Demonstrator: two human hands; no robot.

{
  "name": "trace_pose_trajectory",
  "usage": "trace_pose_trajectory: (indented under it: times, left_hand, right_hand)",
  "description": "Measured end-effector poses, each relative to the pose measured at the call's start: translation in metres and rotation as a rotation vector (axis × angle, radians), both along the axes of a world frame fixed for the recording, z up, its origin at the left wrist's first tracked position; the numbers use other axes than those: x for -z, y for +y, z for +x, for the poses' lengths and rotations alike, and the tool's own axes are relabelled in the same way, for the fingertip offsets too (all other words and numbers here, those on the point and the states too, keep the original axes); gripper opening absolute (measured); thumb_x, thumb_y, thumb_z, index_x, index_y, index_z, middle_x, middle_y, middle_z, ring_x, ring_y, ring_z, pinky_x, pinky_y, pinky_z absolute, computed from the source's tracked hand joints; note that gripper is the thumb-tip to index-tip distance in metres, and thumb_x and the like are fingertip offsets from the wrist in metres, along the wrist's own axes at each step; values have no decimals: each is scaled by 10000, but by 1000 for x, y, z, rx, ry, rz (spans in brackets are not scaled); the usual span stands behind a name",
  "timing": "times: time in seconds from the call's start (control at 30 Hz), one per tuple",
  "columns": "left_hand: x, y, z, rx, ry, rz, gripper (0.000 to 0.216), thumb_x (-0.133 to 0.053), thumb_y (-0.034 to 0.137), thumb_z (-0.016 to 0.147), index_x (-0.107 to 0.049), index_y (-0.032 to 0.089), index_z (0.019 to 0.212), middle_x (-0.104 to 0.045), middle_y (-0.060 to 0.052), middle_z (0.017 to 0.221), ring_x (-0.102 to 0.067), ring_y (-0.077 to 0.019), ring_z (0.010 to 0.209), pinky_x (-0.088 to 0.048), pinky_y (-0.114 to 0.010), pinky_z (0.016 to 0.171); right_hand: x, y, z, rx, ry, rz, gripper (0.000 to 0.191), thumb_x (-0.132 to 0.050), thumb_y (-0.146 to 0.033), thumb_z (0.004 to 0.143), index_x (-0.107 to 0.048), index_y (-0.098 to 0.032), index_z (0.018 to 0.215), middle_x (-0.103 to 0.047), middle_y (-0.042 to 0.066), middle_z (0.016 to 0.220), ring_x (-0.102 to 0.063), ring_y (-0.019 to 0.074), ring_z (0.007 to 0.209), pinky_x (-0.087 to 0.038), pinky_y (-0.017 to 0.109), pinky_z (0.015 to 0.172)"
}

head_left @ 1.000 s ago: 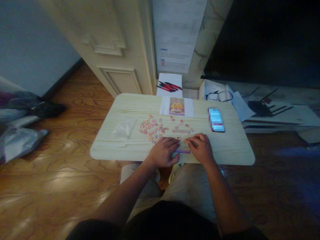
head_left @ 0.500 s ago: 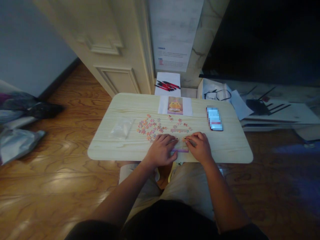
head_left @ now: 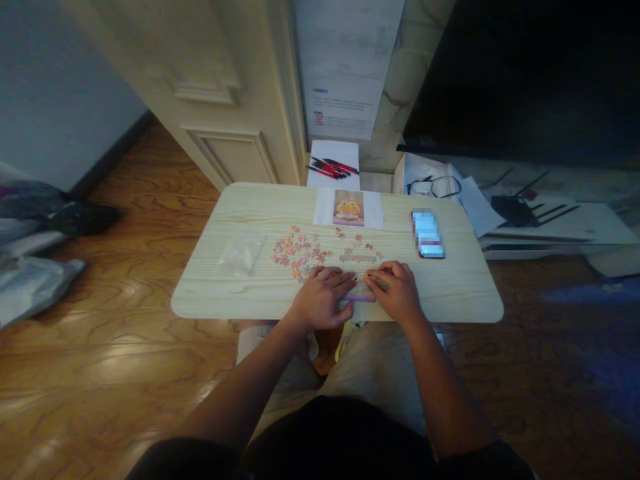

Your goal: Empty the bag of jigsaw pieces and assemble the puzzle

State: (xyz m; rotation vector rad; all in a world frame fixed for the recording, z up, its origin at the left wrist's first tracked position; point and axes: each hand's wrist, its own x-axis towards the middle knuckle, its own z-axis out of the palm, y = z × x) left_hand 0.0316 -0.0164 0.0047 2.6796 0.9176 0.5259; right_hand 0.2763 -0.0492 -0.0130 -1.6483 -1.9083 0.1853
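Loose jigsaw puzzle pieces (head_left: 287, 250) in pink and orange lie heaped left of the middle of the table. Above my hands, a joined strip of pieces (head_left: 357, 259) lies flat. My left hand (head_left: 324, 299) rests palm down with its fingers stretched over the partly assembled puzzle (head_left: 363, 299), whose purple lower edge shows between my hands. Thumb and index finger of my right hand (head_left: 397, 288) come together at the puzzle's upper right, over a small orange piece that the fingers partly hide.
A printed reference picture (head_left: 349, 208) lies at the table's back edge. A phone (head_left: 428, 233) is at the right, a clear plastic bag (head_left: 242, 255) at the left. Behind the table (head_left: 460, 293) are red and black pens (head_left: 334, 168) on white paper.
My right fingertips have shifted slightly left, closer to my left fingers. My left hand stays over the puzzle; the whole view has tilted a little.
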Motion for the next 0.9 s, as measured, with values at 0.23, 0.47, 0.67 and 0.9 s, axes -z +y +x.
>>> trace_pose_trajectory:
  times: [0.23, 0.47, 0.67, 0.9]
  left_hand:
    - [-2, 1, 1, 11, 18, -22, 504, -586, 435, 904, -665, 251, 1367, -640, -56, 1467, -566, -345, 1300, -399, -554, 1040]
    - [-1, 0, 0, 2, -4, -25, 514, -594, 419, 895, -649, 229, 1369, -631, -74, 1470, -562, -344, 1292, -416, -537, 1036]
    - [0, 0, -2, -7, -28, -12, 339, -591, 390, 879, -700, 210, 1144, -674, -97, 1366, -583, -326, 1214, -441, -511, 999]
    - [-3, 0, -2, -5, -23, -14, 349, -589, 387, 879, -688, 204, 1159, -672, -108, 1358, -592, -319, 1184, -442, -508, 984]
  right_hand:
    - [1, 2, 2, -28, 9, -9, 114, -750, -344, 927, -808, -314, 1021, -671, 53, 1083, -577, 265, 1031, -484, 465, 958]
    - [1, 3, 2, -23, 22, -24, 137, -738, -352, 935, -794, -290, 1045, -686, 59, 1086, -583, 269, 1049, -483, 467, 967]
    - [1, 2, 3, -16, 65, -22, 152, -739, -321, 920, -776, -284, 1063, -687, 66, 1085, -591, 280, 1056, -494, 481, 975]
    - [2, 2, 2, 11, 94, -1, 231, -704, -189, 855, -762, -257, 1067, -678, 72, 1073, -592, 282, 1045, -504, 475, 974]
